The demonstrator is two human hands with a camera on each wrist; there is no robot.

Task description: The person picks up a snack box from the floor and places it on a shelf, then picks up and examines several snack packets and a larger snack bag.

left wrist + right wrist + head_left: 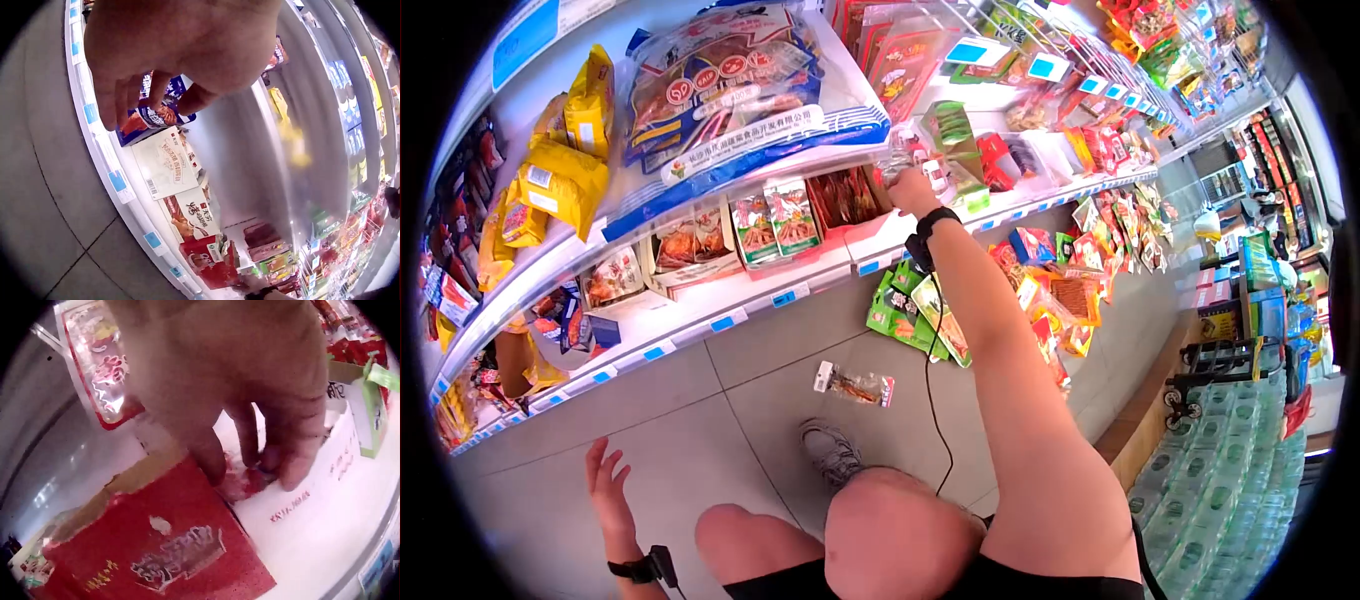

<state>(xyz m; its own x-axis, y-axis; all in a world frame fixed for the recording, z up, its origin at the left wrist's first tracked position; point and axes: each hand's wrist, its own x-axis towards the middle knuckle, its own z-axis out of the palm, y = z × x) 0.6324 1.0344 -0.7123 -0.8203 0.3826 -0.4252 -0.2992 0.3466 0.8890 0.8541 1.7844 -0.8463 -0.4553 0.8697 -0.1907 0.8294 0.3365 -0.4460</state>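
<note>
My right hand [912,190] reaches onto the low shelf. In the right wrist view its fingers dip into a white carton [300,512] and pinch a small red packet [245,482], partly hidden by the carton wall and fingers. A torn-open red carton [162,531] stands right beside it. My left hand [608,490] hangs over the floor at the lower left, fingers loosely bent and holding nothing. In the left wrist view it overlaps a dark blue snack box [159,115], with a cream box [165,164] beyond.
A large blue-and-white snack bag [740,95] and yellow bags [565,170] occupy the upper shelf. Colourful packets [1060,300] lie piled on the floor right of the arm. One small packet [855,384] lies before my shoe [830,450]. A cable [940,400] hangs from the right wrist.
</note>
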